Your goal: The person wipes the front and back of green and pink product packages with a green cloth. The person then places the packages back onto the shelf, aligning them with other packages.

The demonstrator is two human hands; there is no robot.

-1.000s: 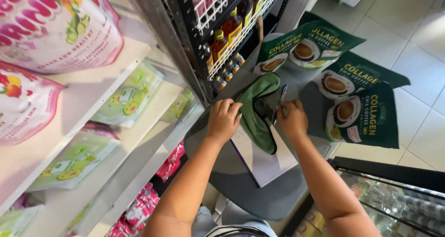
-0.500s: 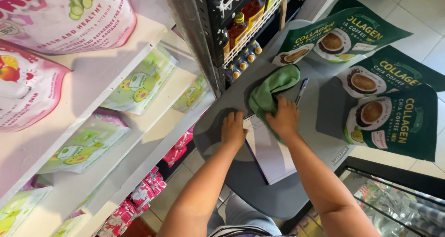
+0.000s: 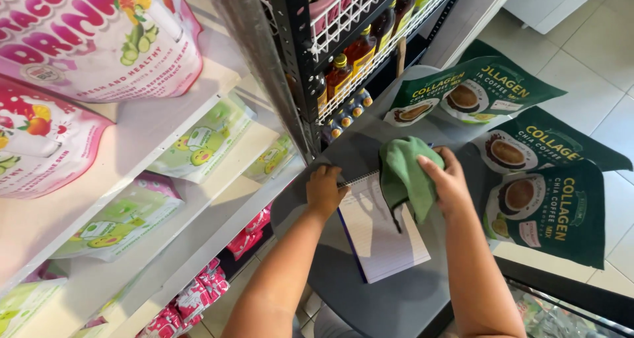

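Best done with right hand (image 3: 451,183) fingers pinching the green cloth (image 3: 404,174) just above the notebook (image 3: 383,225), left hand (image 3: 325,189) fingers curled on the notebook's spiral edge, pressing it flat to the grey bench (image 3: 343,272).

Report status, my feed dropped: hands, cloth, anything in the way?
Right hand grips green cloth, lifted. Left hand presses notebook corner. Dark green pouches crowd the grey table.

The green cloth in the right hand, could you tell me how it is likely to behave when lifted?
The green cloth probably stays floppy: it drapes in folds from the right hand. It looks light, bunched in the fingers alone. It seems unlikely to slip or roll.
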